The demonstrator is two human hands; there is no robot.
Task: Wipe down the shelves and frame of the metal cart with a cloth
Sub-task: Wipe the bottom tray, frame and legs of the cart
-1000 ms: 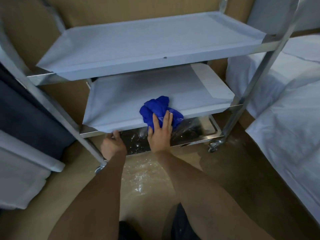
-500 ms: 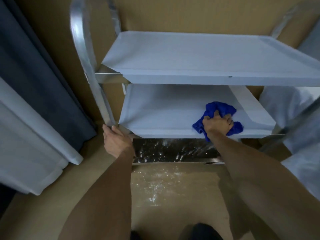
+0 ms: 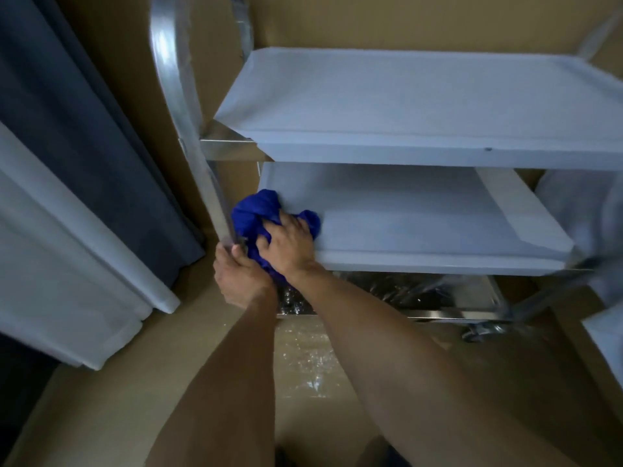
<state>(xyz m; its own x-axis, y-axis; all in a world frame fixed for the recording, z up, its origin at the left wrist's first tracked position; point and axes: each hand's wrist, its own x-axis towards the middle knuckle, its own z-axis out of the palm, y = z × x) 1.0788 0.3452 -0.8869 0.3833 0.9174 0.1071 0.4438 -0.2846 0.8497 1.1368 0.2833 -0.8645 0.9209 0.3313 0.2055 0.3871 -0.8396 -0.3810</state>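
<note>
Pressing down on a bunched blue cloth (image 3: 259,214), the right hand (image 3: 290,246) sits at the left front corner of the cart's middle shelf (image 3: 421,224); its fingers curl into the folds, so its grip is closed on the cloth. The cloth lies on that shelf, right against the left upright of the metal frame (image 3: 175,79), with part of it spilling over the shelf's front edge beneath the wrist. The left hand (image 3: 236,274) is just beside the right one, touching it, and its grip is wrapped round the same upright low down, at the level of the middle shelf. Both forearms reach in from the bottom of the head view.

Above, the top shelf (image 3: 404,106) is covered in pale protective film, as is the middle one. Below, the bottom shelf (image 3: 421,296) shows bare shiny metal with white specks, and a caster (image 3: 478,332) sits at its right front corner. The brown floor (image 3: 101,399) in front of the cart carries a glinting patch. At the left hang a dark curtain (image 3: 84,112) and a white one (image 3: 50,247). White fabric (image 3: 593,230) shows blurred at the right edge.
</note>
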